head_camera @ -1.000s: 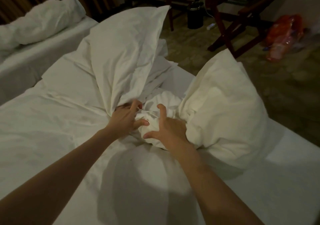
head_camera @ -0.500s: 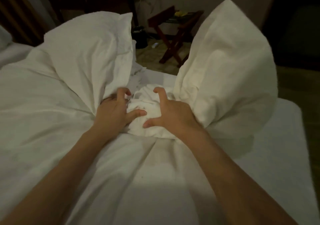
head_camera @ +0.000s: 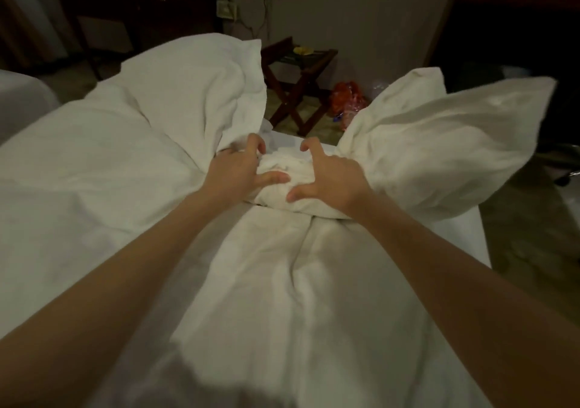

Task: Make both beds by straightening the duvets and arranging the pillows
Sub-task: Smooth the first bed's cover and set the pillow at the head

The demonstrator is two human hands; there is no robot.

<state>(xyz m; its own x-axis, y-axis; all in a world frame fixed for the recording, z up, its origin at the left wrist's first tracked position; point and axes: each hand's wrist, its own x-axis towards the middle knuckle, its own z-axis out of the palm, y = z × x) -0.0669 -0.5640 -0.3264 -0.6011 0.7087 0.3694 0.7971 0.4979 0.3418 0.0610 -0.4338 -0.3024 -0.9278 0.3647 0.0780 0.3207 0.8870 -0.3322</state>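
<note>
The room was dim, and much of it was hard to read. The dark desk in the upper left of the frame carried a few items too shadowy to name, and the upper right was almost black. A second bed showed only as a pale corner cut off by the left edge. The fingers of both hands were partly buried in folds of cloth, so the exact hold underneath could not be seen.

The left hand, just left of centre, had its fingers curled into the bunched lower end of the left pillow, which stood up from the duvet towards the upper left. The thumb lay out across the crumpled white cloth between the two hands. The right hand, just right of centre, gripped the gathered end of the right pillow — index finger hooked upward, thumb pressing the bundle from below. That pillow flared out towards the right edge of the frame, its far corner smeared by motion blur.

The duvet covered the near bed in the lower half, creased in long ridges running towards the hands. Behind the pillows, at upper centre, stood a wooden luggage rack with something yellow on it — and an orange plastic bag lay on the floor beside it.
</note>
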